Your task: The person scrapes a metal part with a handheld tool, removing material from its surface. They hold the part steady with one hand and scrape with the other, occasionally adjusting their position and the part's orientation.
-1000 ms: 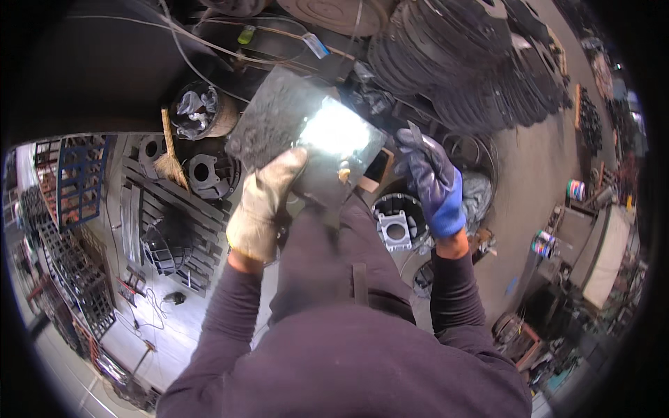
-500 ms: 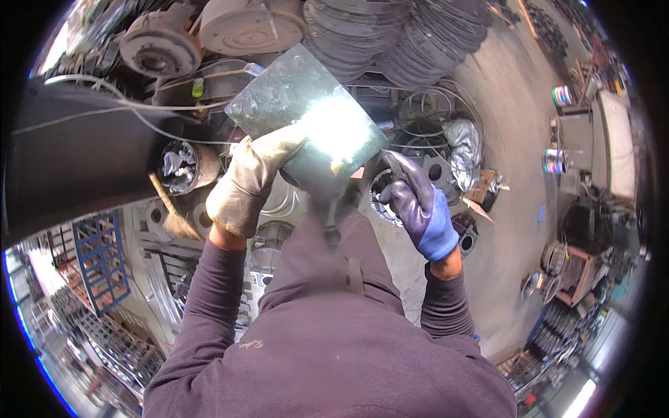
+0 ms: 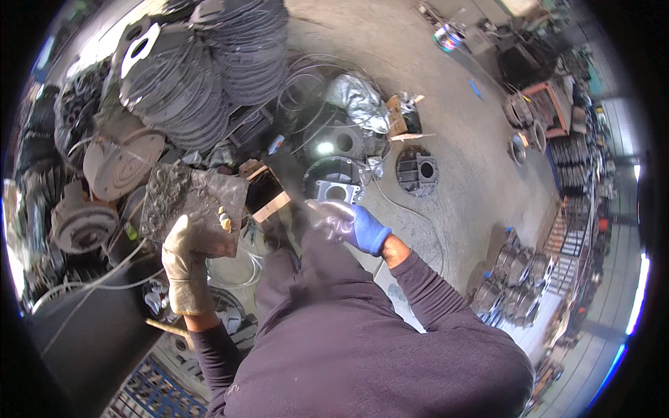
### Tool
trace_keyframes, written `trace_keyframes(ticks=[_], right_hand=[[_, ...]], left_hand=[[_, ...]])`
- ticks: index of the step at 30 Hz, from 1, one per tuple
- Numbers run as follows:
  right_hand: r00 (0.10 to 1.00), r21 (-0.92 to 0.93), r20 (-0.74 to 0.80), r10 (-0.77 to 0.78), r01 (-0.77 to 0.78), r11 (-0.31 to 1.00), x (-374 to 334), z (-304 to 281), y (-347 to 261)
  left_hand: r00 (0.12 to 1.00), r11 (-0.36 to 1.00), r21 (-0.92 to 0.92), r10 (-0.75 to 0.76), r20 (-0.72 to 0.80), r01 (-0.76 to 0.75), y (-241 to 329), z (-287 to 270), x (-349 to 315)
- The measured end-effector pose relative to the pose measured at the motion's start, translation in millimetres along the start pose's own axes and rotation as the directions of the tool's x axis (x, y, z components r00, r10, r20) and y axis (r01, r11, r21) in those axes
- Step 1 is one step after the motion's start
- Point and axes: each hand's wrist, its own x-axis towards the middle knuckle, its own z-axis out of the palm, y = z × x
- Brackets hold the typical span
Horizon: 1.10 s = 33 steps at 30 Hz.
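My left hand [image 3: 185, 268], in a beige work glove, is closed on the near edge of a square grey plate [image 3: 160, 191]. Its thumb lies over the plate's face, which looks rough and dirty. A small yellowish piece [image 3: 224, 219] shows at the plate's lower right part; I cannot tell what it is. My right hand [image 3: 343, 221], in a blue glove with a dark palm, is apart from the plate, in front of my thighs. It points left, and motion smears its fingers, so their grip is unclear. Beyond it lies a light flange plate [image 3: 323, 192] with a round hole.
Tall stacks of dark metal plates [image 3: 174, 90] stand at far left, beside round castings [image 3: 118, 164]. An open wooden box [image 3: 272, 207] is near my feet. A silver bag [image 3: 357, 101], dark flanges [image 3: 417, 171] and loose cables [image 3: 439, 223] lie on the floor.
My view has turned right. The plate in my left hand has swung left and no longer shows the bright glare. My right hand has moved away from the plate's edge.
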Motion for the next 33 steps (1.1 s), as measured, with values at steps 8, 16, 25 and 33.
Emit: trace_keyframes(ticks=[8, 16, 25, 33], right_hand=[[0.860, -0.369, -0.357, -0.365, 0.229, 0.901, -40.0, -19.7, 28.8], [0.719, -0.038, -0.633, -0.288, 0.342, 0.939, -72.9, 17.4, 2.7], [0.622, -0.251, -0.670, -0.406, 0.325, 0.912, -72.7, 45.0, 3.0], [0.543, -0.243, -0.754, -0.369, 0.291, 0.925, -78.2, 59.4, -18.0]], left_hand=[[0.958, 0.985, -0.022, -0.159, 0.240, 0.169, -7.8, 52.7, 25.9], [0.897, 0.990, 0.139, -0.090, 0.433, 0.032, 19.8, 112.8, 17.2], [0.841, 0.946, 0.321, -0.133, 0.525, -0.050, 25.3, 104.9, 16.8], [0.734, 0.984, 0.161, -0.053, 0.677, -0.077, 20.2, 87.7, 37.0]])
